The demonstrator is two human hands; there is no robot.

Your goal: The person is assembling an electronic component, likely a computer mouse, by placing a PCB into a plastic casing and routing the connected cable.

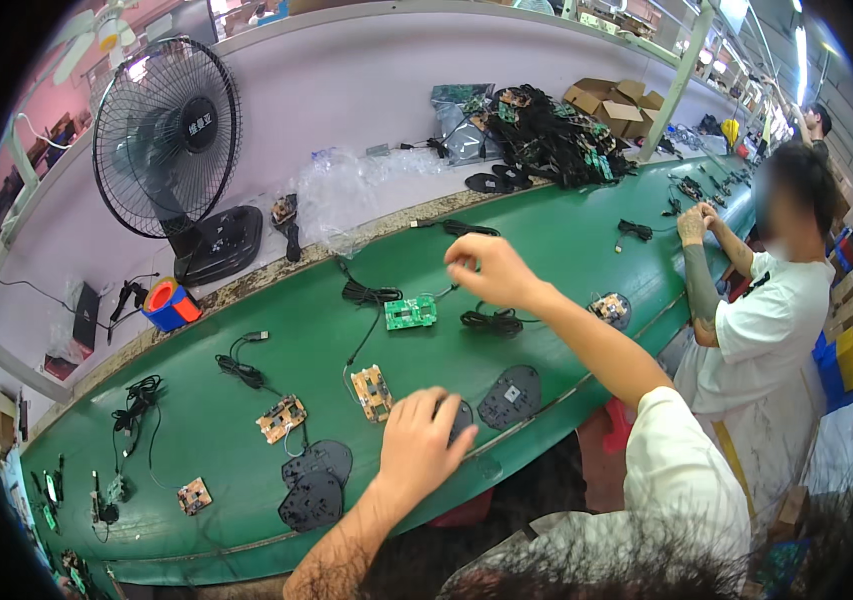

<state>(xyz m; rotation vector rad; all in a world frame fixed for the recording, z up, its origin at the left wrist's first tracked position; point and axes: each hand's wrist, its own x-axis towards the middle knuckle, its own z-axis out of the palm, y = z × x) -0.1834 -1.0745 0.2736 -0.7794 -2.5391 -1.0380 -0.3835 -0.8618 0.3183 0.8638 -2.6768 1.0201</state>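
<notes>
My left hand [421,446] reaches over the near edge of the green belt, fingers and thumb around a black plastic base plate [461,422] that it partly covers. Beside it lie a tan circuit board [373,393] and another black base plate [511,398]. Farther out, my right hand [495,270] hovers above the belt with its fingers curled together in a pinch. Whatever sits between those fingertips is too small to make out. Just below them lies a green circuit board [411,313] with a thin wire, between two coiled black cables [371,292] [492,321].
More tan boards [282,419] [195,496] with cables and stacked black plates [313,500] lie leftward. A desk fan [217,245], an orange-and-blue tape roll [172,305] and a heap of cabled boards [557,140] line the back. A co-worker [767,290] stands at the right.
</notes>
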